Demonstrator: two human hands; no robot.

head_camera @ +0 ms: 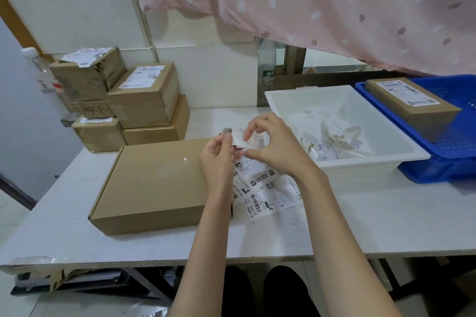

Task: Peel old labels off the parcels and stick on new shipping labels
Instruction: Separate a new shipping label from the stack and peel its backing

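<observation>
We are between the two halves of the job, by our reading: the flat brown parcel (154,183) lying near the front edge of the table (360,226) shows a bare top with only a small white scrap left on it, so its old label looks to be off and a new one is being readied. Our left hand (216,159) pinches one edge of a small white label sheet (240,140) between thumb and fingers, and our right hand (273,145) has its fingers curled onto the other edge, as if working the sticker free of its backing; both hold it just above the parcel's right end. The next move, we judge, calls for parting the layers cleanly without creasing, then laying the sticker flat on the bare top. A loose sheaf of printed labels (268,188) lies on the table just beside the parcel's right edge, under our wrists. Toward the back right corner the white tray (373,159) holds crumpled paper and film, probably stripped waste, and the blue basket (458,162) beside it carries one labelled box (412,108). A stack of boxes (123,100) waits at the back left corner. Nothing blocks the parcel's top; only our own forearms cross its right end.
</observation>
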